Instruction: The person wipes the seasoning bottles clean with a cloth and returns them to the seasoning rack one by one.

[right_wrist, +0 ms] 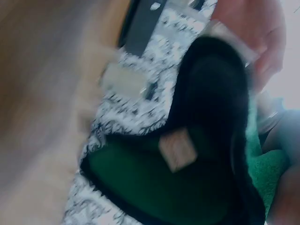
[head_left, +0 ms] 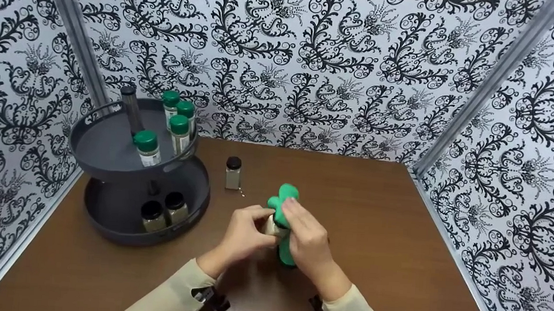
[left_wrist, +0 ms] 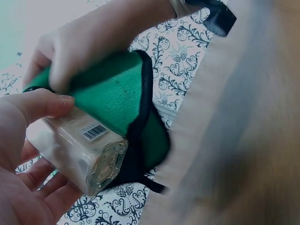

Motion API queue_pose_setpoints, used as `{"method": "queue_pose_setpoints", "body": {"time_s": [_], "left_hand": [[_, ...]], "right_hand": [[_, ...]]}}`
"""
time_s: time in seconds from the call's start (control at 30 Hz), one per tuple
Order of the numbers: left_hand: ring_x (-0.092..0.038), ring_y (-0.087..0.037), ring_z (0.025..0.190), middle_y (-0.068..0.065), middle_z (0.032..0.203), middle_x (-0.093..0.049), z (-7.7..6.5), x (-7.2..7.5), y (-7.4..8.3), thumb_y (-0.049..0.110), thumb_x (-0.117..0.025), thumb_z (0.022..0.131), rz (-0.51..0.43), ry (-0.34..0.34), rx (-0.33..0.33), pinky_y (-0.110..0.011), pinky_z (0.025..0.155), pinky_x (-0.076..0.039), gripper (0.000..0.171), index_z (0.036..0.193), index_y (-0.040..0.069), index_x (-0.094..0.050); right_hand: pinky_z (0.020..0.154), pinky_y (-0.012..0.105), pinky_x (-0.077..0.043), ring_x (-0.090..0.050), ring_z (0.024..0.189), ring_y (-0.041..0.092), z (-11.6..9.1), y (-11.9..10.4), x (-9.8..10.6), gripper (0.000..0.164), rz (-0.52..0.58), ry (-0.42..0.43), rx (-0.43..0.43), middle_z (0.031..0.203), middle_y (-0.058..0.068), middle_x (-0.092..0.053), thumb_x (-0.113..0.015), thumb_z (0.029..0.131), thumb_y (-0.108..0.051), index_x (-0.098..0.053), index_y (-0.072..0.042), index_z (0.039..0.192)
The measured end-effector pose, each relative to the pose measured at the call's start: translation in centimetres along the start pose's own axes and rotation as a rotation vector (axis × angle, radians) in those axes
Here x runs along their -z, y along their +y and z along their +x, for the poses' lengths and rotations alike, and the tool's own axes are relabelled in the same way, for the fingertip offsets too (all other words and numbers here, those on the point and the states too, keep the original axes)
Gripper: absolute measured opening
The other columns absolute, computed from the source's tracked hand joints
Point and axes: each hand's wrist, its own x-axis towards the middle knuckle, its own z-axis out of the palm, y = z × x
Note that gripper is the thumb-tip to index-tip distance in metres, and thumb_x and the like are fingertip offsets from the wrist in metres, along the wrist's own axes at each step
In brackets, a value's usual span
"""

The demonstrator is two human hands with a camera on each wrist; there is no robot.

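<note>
My left hand grips a squared clear jar of pale contents, its thumb across one side. A barcode label shows on the jar, whose base faces the lower right in the left wrist view. Around the jar's other end, my right hand holds a green cloth with black edging. That end of the jar is hidden under the cloth and fingers. A loose flap of the cloth hangs below the hands, and a small tag shows on it in the right wrist view.
At the left stands a two-tier dark grey round tray. Its upper tier carries several green-capped jars and a tall dark grinder; two black-capped jars sit below. Another black-capped jar stands on the table, white specks beside it. Patterned walls enclose the table.
</note>
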Motion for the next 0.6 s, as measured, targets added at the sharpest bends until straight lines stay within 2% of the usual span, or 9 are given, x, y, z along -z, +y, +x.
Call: {"method": "queue_pose_setpoints", "body": {"time_s": [0.07, 0.13, 0.23, 0.3, 0.37, 0.43, 0.53, 0.6], "left_hand": [[-0.062, -0.012, 0.076, -0.002, 0.086, -0.074, -0.1, 0.1, -0.1, 0.009, -0.09, 0.065, -0.007, 0.012, 0.006, -0.022, 0.067, -0.053, 0.045, 0.109, 0.013, -0.084], [-0.066, -0.013, 0.08, -0.003, 0.092, -0.076, -0.1, 0.1, -0.1, 0.01, -0.091, 0.066, -0.011, 0.013, 0.006, -0.023, 0.07, -0.055, 0.045, 0.11, 0.013, -0.084], [-0.068, -0.012, 0.084, -0.002, 0.095, -0.077, -0.1, 0.0, -0.2, 0.014, -0.094, 0.065, -0.02, -0.005, 0.01, -0.024, 0.074, -0.058, 0.049, 0.114, 0.014, -0.084], [-0.066, -0.01, 0.081, 0.001, 0.091, -0.076, -0.2, -0.2, -0.3, 0.017, -0.095, 0.065, -0.017, -0.017, 0.005, -0.023, 0.072, -0.057, 0.049, 0.113, 0.017, -0.084], [-0.063, -0.009, 0.076, -0.001, 0.085, -0.073, -0.2, -0.3, -0.4, 0.016, -0.095, 0.064, -0.016, -0.022, 0.0, -0.022, 0.068, -0.055, 0.048, 0.111, 0.019, -0.084], [-0.06, -0.01, 0.071, -0.004, 0.081, -0.071, -0.2, -0.2, -0.6, 0.013, -0.093, 0.064, -0.01, -0.013, -0.01, -0.021, 0.064, -0.051, 0.045, 0.108, 0.019, -0.084], [-0.062, -0.014, 0.072, -0.007, 0.083, -0.073, -0.1, 0.1, -0.7, 0.009, -0.089, 0.064, 0.0, 0.009, -0.019, -0.021, 0.064, -0.051, 0.045, 0.108, 0.015, -0.084], [-0.064, -0.013, 0.075, -0.005, 0.087, -0.075, 0.0, 0.2, -0.7, 0.008, -0.088, 0.064, 0.006, 0.022, -0.025, -0.022, 0.067, -0.054, 0.046, 0.11, 0.013, -0.084]], "right_hand": [[0.103, 0.036, -0.059, -0.075, 0.116, 0.034, 0.1, -0.3, 0.0, 0.031, 0.006, 0.009, 0.042, 0.128, 0.017, -0.076, -0.052, 0.108, -0.003, -0.073, 0.001, 0.13], [0.102, 0.036, -0.059, -0.076, 0.115, 0.033, 0.0, -0.2, -0.3, 0.032, -0.003, 0.017, 0.046, 0.127, 0.017, -0.077, -0.049, 0.11, -0.006, -0.074, 0.001, 0.129], [0.1, 0.038, -0.06, -0.075, 0.117, 0.032, -0.6, 0.8, -0.7, 0.03, -0.011, -0.016, -0.043, 0.128, 0.017, -0.076, -0.058, 0.105, 0.0, -0.073, 0.001, 0.13], [0.098, 0.039, -0.061, -0.075, 0.117, 0.032, -0.9, 1.2, -0.8, 0.034, -0.02, -0.033, -0.095, 0.128, 0.018, -0.076, -0.063, 0.098, 0.007, -0.073, 0.002, 0.131], [0.099, 0.038, -0.06, -0.075, 0.117, 0.032, -0.9, 0.9, -0.7, 0.037, -0.017, -0.034, -0.109, 0.128, 0.019, -0.076, -0.062, 0.097, 0.009, -0.072, 0.002, 0.132], [0.1, 0.036, -0.06, -0.075, 0.116, 0.032, -0.6, 0.1, -0.5, 0.035, -0.025, -0.006, -0.053, 0.127, 0.018, -0.077, -0.057, 0.101, 0.007, -0.073, 0.001, 0.13], [0.102, 0.036, -0.059, -0.076, 0.114, 0.033, -0.3, -0.6, -0.5, 0.034, -0.015, 0.041, 0.045, 0.126, 0.016, -0.077, -0.049, 0.107, 0.0, -0.074, 0.0, 0.129], [0.101, 0.037, -0.06, -0.076, 0.114, 0.033, -0.3, -0.5, -0.6, 0.033, -0.012, 0.045, 0.059, 0.125, 0.016, -0.077, -0.053, 0.104, 0.004, -0.074, 0.0, 0.128]]}}
